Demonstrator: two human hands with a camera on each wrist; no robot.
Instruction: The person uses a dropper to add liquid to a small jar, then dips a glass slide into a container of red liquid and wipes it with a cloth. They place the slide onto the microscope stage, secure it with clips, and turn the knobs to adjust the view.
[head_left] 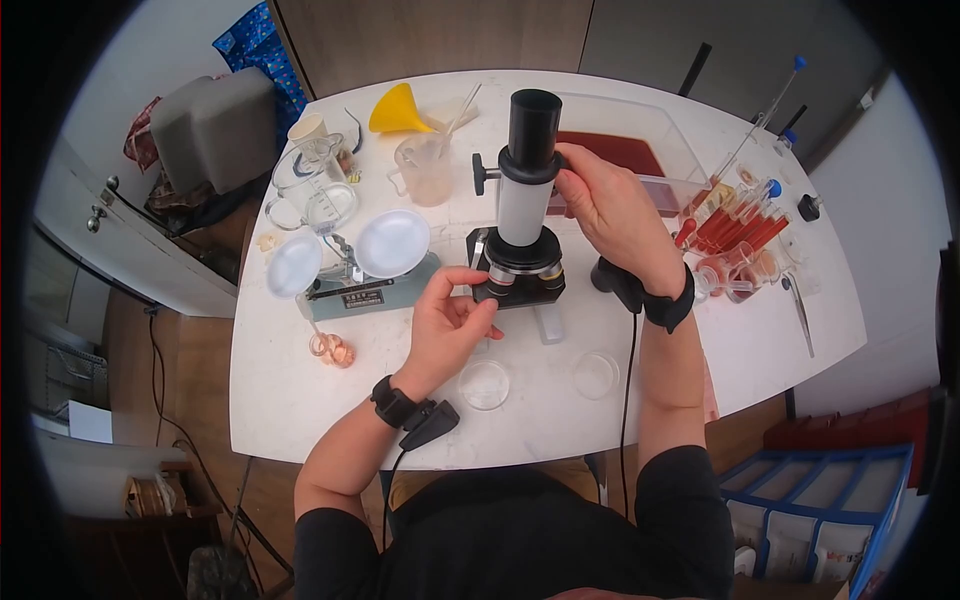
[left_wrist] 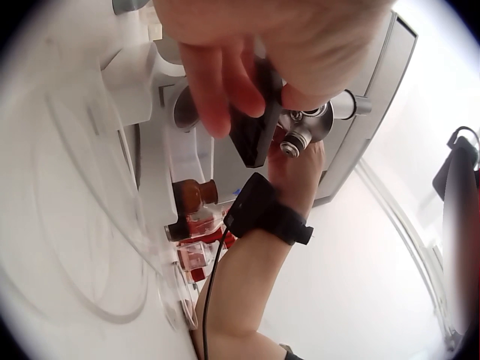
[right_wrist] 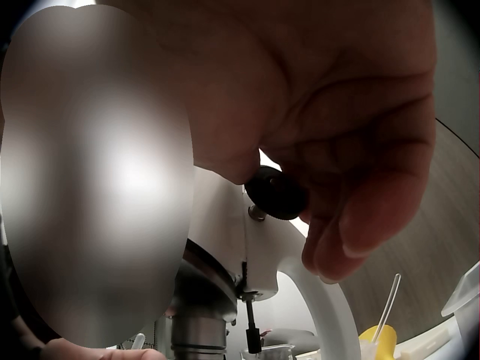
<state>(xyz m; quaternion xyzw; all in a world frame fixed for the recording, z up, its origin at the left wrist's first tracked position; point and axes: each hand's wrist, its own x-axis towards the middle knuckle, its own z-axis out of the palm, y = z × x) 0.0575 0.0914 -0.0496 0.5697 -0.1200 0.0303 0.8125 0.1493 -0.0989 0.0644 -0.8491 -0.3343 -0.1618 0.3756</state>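
Observation:
A black-and-white microscope (head_left: 526, 215) stands upright at the middle of the table. My right hand (head_left: 615, 205) is at the right side of its tube. In the right wrist view, a black focus knob (right_wrist: 276, 193) lies between the thumb and curled fingers. My left hand (head_left: 450, 325) is low at the microscope's left, with bent fingers at the edge of the black stage (left_wrist: 259, 124), just under the objective lenses (left_wrist: 296, 142). Seen from the left wrist, its fingers lie on both sides of that stage. Two clear petri dishes (head_left: 485, 385) lie near the table's front.
Left of the microscope is a balance scale (head_left: 365, 290) with white pans; behind it stand glass beakers (head_left: 425, 170) and a yellow funnel (head_left: 397, 110). Tubes of red liquid (head_left: 735, 225) and tweezers (head_left: 800, 315) are at the right. Cables (head_left: 630, 420) trail from both wrists.

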